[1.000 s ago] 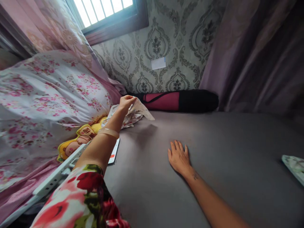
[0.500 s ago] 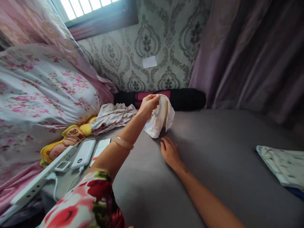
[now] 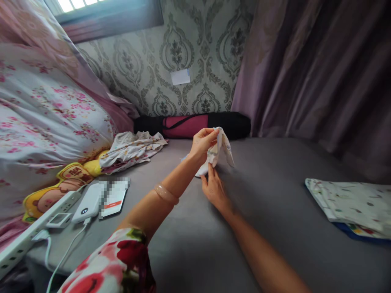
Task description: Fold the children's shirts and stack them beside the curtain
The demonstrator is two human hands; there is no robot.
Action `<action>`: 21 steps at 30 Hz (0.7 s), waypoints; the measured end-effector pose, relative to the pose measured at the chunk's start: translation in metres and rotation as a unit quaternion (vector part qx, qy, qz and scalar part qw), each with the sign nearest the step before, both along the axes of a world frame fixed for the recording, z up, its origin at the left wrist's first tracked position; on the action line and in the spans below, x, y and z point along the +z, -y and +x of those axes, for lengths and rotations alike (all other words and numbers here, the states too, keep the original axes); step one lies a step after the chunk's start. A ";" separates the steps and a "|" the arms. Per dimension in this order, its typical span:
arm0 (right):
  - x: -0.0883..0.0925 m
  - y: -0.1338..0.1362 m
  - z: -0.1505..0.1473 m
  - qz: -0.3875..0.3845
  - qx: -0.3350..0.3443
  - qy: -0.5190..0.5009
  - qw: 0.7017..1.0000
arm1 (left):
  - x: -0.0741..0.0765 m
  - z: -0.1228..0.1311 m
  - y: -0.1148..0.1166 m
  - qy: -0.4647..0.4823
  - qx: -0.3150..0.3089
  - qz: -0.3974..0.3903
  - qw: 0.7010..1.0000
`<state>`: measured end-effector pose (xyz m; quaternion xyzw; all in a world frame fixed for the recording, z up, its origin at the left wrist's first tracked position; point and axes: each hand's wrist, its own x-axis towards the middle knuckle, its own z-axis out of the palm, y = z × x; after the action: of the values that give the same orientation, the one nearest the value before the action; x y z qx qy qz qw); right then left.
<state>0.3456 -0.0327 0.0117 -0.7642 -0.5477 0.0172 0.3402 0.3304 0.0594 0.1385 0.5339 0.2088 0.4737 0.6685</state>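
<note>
My left hand (image 3: 204, 143) is closed in a pinch on the upper edge of a small white cloth piece (image 3: 225, 146) with faint print, raised above the grey bed sheet (image 3: 189, 244). The cloth hangs folded from the fingertips, one flap falling to the right, and its exact kind cannot be made out. Just below, my right hand (image 3: 217, 194) touches the cloth's lower part with its fingertips, thumb and fingers apart. Part of the cloth is hidden behind my left hand and wrist.
Crumpled patterned cloth (image 3: 131, 148) and a yellow plush toy (image 3: 51, 195) lie at left. Nearer are a phone (image 3: 114, 199), a white power bank (image 3: 88, 203) and a power strip (image 3: 39, 224). Folded printed fabric (image 3: 351, 203) lies right; a black-and-pink roll (image 3: 189, 125) lines the wall.
My left hand has shifted right with the cloth, which now hangs narrower. My right hand has come up to touch its lower part. The view has turned slightly right.
</note>
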 end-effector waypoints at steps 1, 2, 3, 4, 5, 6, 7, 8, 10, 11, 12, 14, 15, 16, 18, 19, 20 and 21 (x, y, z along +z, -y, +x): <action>-0.001 -0.002 0.003 0.018 0.009 -0.015 1.000 | 0.000 -0.001 -0.001 0.012 0.005 0.006 1.000; -0.001 -0.004 0.006 0.032 0.013 -0.029 0.999 | 0.000 -0.002 -0.002 0.021 0.016 0.013 1.000; -0.001 -0.005 0.009 0.042 0.013 -0.044 0.998 | 0.001 -0.004 -0.004 0.027 0.036 0.022 0.999; 0.001 -0.005 0.013 0.050 0.011 -0.060 0.997 | 0.001 -0.006 -0.006 0.030 0.060 0.034 0.997; 0.004 -0.005 0.016 0.058 0.008 -0.080 0.995 | 0.002 -0.009 -0.008 0.031 0.086 0.048 0.995; 0.007 -0.005 0.020 0.073 0.004 -0.105 0.992 | 0.002 -0.012 -0.010 0.030 0.112 0.062 0.991; 0.011 -0.004 0.024 0.093 0.001 -0.132 0.987 | 0.002 -0.016 -0.013 0.029 0.137 0.076 0.987; 0.015 -0.004 0.027 0.117 0.000 -0.160 0.980 | 0.002 -0.020 -0.014 0.030 0.161 0.088 0.983; 0.023 -0.003 0.035 0.168 0.003 -0.218 0.961 | 0.001 -0.028 -0.017 0.038 0.200 0.104 0.973; 0.028 -0.003 0.039 0.188 0.006 -0.248 0.950 | 0.001 -0.032 -0.018 0.046 0.215 0.108 0.969; 0.032 -0.002 0.042 0.204 0.009 -0.277 0.939 | -0.001 -0.035 -0.019 0.053 0.229 0.109 0.966; 0.043 0.001 0.046 0.216 0.029 -0.340 0.915 | -0.004 -0.042 -0.019 0.066 0.258 0.098 0.959; 0.049 0.004 0.047 0.211 0.046 -0.375 0.902 | -0.006 -0.044 -0.019 0.069 0.274 0.086 0.955; 0.056 0.008 0.048 0.198 0.064 -0.408 0.889 | -0.008 -0.047 -0.018 0.068 0.289 0.068 0.953; 0.071 0.018 0.050 0.159 0.101 -0.459 0.868 | -0.015 -0.050 -0.015 0.061 0.312 0.019 0.948; 0.077 0.023 0.052 0.142 0.117 -0.469 0.864 | -0.020 -0.052 -0.014 0.054 0.318 -0.013 0.946; 0.083 0.027 0.054 0.130 0.130 -0.467 0.865 | -0.025 -0.053 -0.013 0.046 0.321 -0.050 0.945; 0.087 0.031 0.057 0.119 0.144 -0.455 0.871 | -0.031 -0.054 -0.011 0.038 0.320 -0.091 0.942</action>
<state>0.4027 -0.0638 0.0989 -0.5382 -0.4344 0.3466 0.6336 0.2764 0.0708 0.1072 0.3570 0.3856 0.6617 0.5349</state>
